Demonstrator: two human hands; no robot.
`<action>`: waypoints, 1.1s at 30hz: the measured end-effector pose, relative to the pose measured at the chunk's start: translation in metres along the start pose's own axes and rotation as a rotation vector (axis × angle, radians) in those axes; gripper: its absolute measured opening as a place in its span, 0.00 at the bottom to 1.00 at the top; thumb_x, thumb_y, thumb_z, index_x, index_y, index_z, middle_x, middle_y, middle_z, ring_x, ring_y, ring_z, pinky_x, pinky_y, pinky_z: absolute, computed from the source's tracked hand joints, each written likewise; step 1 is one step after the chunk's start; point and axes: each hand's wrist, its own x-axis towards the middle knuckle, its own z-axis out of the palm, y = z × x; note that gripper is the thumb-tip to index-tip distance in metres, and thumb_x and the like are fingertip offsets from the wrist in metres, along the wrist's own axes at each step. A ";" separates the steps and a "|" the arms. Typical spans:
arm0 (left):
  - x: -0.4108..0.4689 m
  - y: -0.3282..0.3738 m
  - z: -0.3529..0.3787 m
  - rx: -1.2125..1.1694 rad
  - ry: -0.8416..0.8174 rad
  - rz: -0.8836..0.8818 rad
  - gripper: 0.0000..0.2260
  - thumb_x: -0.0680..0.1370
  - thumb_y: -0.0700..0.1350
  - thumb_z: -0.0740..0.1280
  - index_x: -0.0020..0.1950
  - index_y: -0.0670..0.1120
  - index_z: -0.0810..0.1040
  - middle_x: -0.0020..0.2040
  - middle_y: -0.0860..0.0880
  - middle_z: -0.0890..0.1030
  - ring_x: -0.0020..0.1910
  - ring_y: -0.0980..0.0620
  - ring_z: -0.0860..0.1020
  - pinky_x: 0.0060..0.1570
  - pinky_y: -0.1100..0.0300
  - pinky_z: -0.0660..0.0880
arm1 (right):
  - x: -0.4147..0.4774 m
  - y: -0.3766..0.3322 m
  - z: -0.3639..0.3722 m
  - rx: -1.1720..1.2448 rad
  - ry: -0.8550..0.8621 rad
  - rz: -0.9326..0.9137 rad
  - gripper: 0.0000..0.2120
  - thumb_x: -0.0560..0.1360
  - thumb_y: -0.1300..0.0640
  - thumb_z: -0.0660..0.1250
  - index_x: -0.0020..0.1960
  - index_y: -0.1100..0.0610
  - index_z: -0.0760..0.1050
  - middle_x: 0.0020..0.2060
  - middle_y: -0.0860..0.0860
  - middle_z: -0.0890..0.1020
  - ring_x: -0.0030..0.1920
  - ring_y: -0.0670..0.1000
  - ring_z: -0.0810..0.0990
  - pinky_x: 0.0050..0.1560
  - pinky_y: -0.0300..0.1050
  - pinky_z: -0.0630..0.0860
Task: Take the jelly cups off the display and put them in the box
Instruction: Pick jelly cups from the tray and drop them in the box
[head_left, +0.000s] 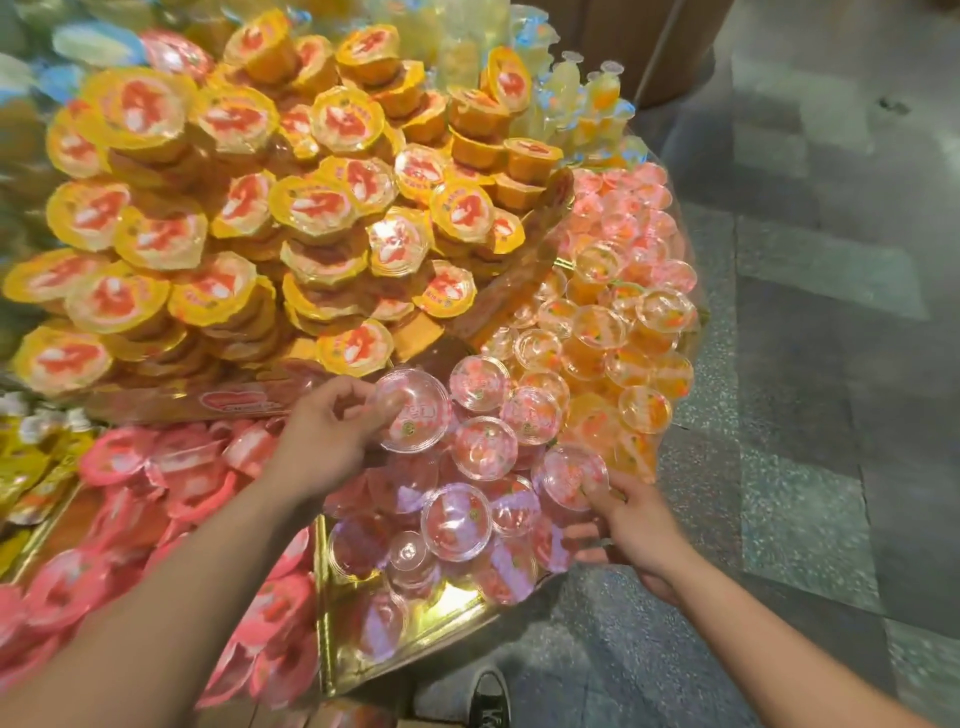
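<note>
A heap of clear pink jelly cups (470, 519) fills the near part of the display, above a gold tray (410, 631). My left hand (324, 434) grips one clear pink cup (413, 410) at the top left of that heap, thumb and fingers curled round its rim. My right hand (631, 525) holds another pink cup (574, 475) at the heap's right edge, fingers under and beside it. No box shows in the head view.
Yellow-lidded cups (234, 208) pile high at the back left. Orange clear cups (613, 332) run up the right side. Pink flat-lidded cups (150, 499) lie at the left. Grey stone floor (810, 415) lies to the right; a dark shoe (488, 696) shows below.
</note>
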 end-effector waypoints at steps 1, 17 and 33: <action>0.002 -0.003 0.000 0.002 0.013 -0.004 0.10 0.76 0.45 0.72 0.43 0.41 0.75 0.26 0.55 0.74 0.29 0.54 0.73 0.35 0.54 0.81 | 0.003 0.001 0.000 0.011 0.003 0.008 0.12 0.82 0.55 0.63 0.64 0.55 0.75 0.44 0.56 0.85 0.40 0.58 0.85 0.35 0.52 0.84; 0.023 -0.028 0.014 0.178 0.102 0.069 0.11 0.76 0.51 0.73 0.42 0.44 0.78 0.29 0.50 0.79 0.29 0.51 0.74 0.35 0.54 0.71 | 0.017 0.002 -0.008 -0.045 -0.033 0.022 0.11 0.83 0.53 0.62 0.58 0.60 0.75 0.49 0.57 0.86 0.39 0.55 0.86 0.30 0.47 0.81; 0.066 -0.057 0.023 0.593 0.211 0.037 0.18 0.78 0.61 0.68 0.46 0.46 0.83 0.35 0.45 0.83 0.37 0.43 0.80 0.43 0.47 0.79 | 0.015 -0.005 -0.004 -0.112 -0.091 -0.050 0.15 0.82 0.55 0.63 0.68 0.52 0.72 0.49 0.60 0.83 0.39 0.55 0.84 0.29 0.47 0.80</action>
